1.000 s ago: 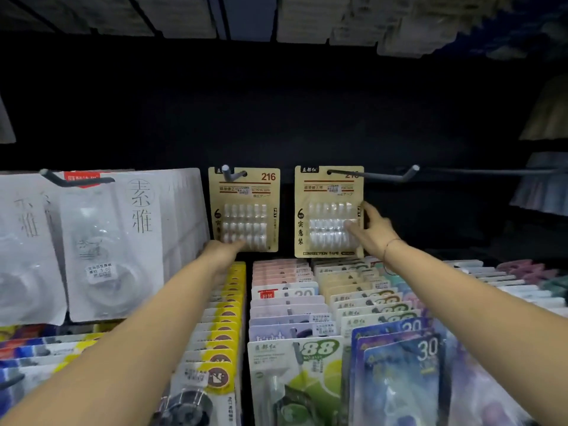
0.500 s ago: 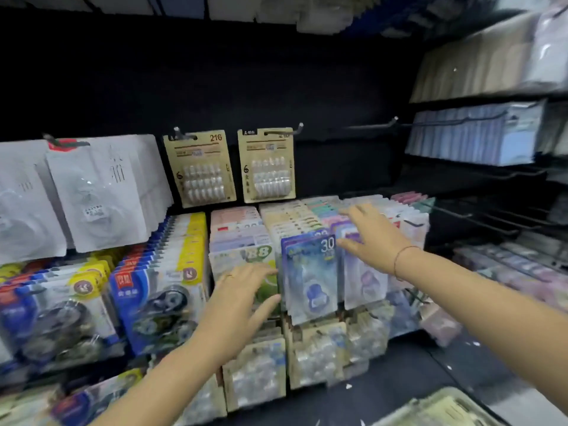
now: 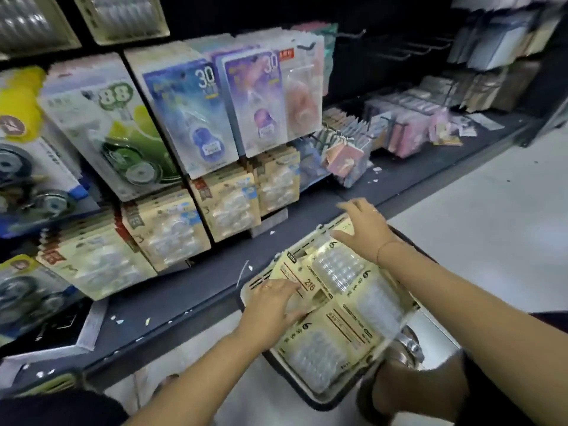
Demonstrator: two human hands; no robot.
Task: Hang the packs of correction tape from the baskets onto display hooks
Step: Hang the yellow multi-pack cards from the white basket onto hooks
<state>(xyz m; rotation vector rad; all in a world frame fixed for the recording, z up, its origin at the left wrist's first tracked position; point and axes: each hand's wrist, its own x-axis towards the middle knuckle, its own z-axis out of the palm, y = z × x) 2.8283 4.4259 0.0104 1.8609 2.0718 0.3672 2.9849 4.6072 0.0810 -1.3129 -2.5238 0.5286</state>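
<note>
Two hands reach down into a cream basket (image 3: 254,287) that sits low in front of a dark shelf (image 3: 184,302), and the beige packs (image 3: 325,348) of correction tape lie inside it in a loose, overlapping pile, their clear blisters facing up. The left hand (image 3: 270,305) lies flat on the near-left side of the pile, fingers straight and spread, fingertips on the pack marked 216 (image 3: 309,285); it grips nothing. The right hand (image 3: 364,230) is at the far end of the basket, fingers wide apart and barely bent, palm down over the upper edge of a pack; whether it touches the card I cannot tell. Above the shelf, rows of other packs hang close together: a green 88 pack (image 3: 116,130), a blue 30 pack (image 3: 196,115) beside it, and beige three-packs (image 3: 172,232) underneath. Dark hooks (image 3: 353,36) jut out at upper right. Pale floor (image 3: 491,216) lies to the right of the basket.
</note>
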